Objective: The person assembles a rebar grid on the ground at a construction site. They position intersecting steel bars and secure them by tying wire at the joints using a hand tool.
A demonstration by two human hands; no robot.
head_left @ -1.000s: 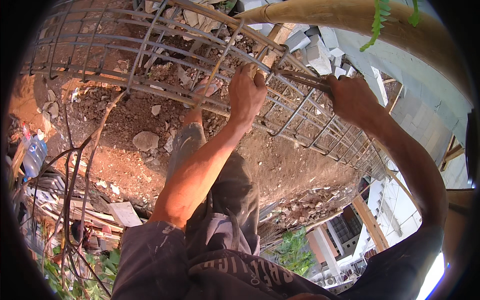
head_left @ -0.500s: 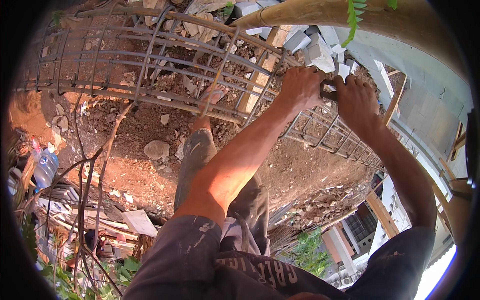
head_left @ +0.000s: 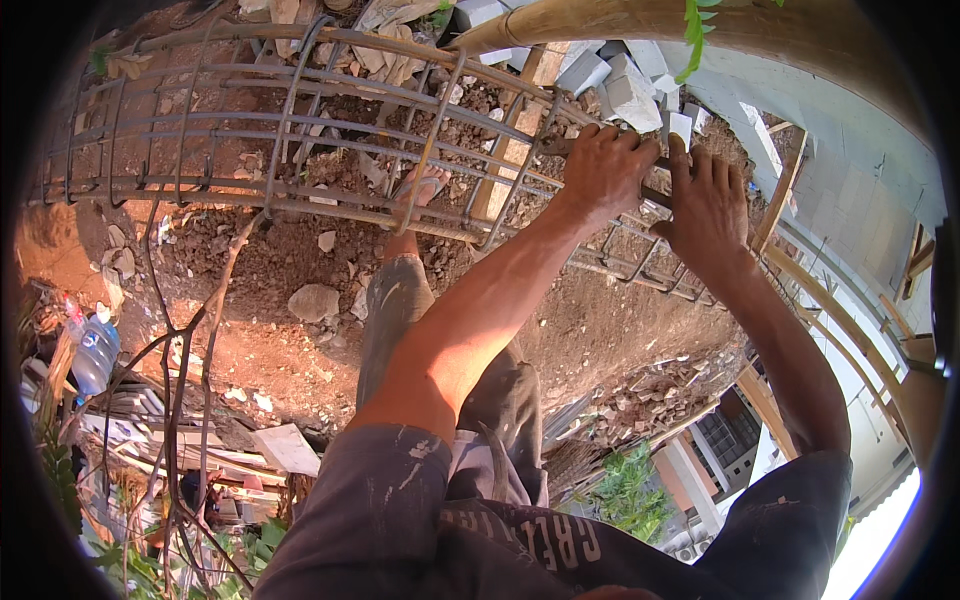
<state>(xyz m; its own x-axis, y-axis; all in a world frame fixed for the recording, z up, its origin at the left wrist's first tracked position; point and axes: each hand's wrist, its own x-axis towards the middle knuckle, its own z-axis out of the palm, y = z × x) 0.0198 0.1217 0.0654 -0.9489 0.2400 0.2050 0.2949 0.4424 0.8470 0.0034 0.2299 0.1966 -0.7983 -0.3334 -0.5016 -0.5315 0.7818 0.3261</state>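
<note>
Gripping the rebar cage (head_left: pixel 330 130), both hands are closed on its upper bars at the right end.

Left hand (head_left: pixel 608 165) is curled over a bar; right hand (head_left: pixel 708 200) is clamped just beside it. Cage lies above dirt ground (head_left: pixel 260 330), bamboo pole (head_left: pixel 640 20) overhead.

Dirt ground (head_left: pixel 300 350) — stones (head_left: pixel 313 301), rebar cage (head_left: pixel 300 130).

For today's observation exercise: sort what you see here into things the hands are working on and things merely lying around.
In hand: left hand and right hand, both gripping the steel bar cage.

Lying about: plastic water bottle, loose stones, grey blocks, bamboo pole.
</note>
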